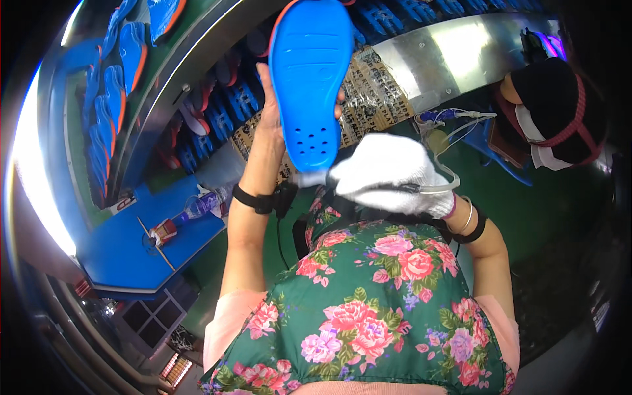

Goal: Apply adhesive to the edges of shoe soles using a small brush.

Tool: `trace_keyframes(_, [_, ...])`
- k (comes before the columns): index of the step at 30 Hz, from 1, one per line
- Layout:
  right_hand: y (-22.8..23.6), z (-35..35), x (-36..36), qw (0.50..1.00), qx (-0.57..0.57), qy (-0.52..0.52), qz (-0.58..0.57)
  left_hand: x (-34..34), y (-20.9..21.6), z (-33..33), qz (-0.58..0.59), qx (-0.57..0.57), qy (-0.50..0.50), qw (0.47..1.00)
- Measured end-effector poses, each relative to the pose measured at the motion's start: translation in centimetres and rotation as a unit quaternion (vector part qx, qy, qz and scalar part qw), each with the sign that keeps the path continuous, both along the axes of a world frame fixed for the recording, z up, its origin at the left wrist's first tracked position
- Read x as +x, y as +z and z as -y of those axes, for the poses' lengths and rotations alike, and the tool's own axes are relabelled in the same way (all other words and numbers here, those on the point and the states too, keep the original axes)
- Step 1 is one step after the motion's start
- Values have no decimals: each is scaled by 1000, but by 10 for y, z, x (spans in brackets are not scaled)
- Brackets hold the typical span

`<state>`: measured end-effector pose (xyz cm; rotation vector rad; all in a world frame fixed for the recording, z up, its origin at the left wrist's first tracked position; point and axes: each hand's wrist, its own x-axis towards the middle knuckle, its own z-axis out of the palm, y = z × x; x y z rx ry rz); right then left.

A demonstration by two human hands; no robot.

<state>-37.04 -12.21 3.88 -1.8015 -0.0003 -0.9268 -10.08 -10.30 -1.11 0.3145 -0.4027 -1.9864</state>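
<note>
I held the blue insole (309, 79) upright in my left hand (271, 112), fingers curled round its left edge and thumb side behind it, so its perforated heel end pointed down toward my floral apron (375, 309). My right hand (388, 174), in a white glove, sat just below the insole's heel, fingers closed on a slim tool with a thin hose (454, 141) trailing off to the right of the insole; its tip was near the heel, though I could not tell whether it touched. To do this well, I judged the insole had to be kept steady and flat-faced to me, and the tool worked evenly along the rim rather than dabbed. Left of the insole ran the conveyor (105, 99) carrying more blue soles; below it, left, stood a blue table (118, 257).
</note>
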Motion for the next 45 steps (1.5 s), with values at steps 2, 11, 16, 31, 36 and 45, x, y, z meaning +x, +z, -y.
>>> trace_keyframes(2, [-1, 1, 0, 995, -60, -71, -24, -1, -1, 4, 10, 42, 1, 999])
trace_keyframes(11, [0, 6, 1, 998, -68, -14, -5, 1, 10, 11, 189, 70, -33, 979])
trace_keyframes(16, [-4, 12, -3, 994, 78, 6, -73, -6, 17, 16, 273, 117, 0, 955])
trace_keyframes(31, [0, 42, -6, 968, 130, -204, -63, -56, -16, -15, 173, 55, 194, 964])
trace_keyframes(36, [-3, 41, -6, 974, 3, -215, -65, -25, -28, -30, 278, 84, 93, 952])
trace_keyframes(45, [0, 26, -7, 965, 23, -256, -48, -53, 6, -43, -140, 122, 159, 970])
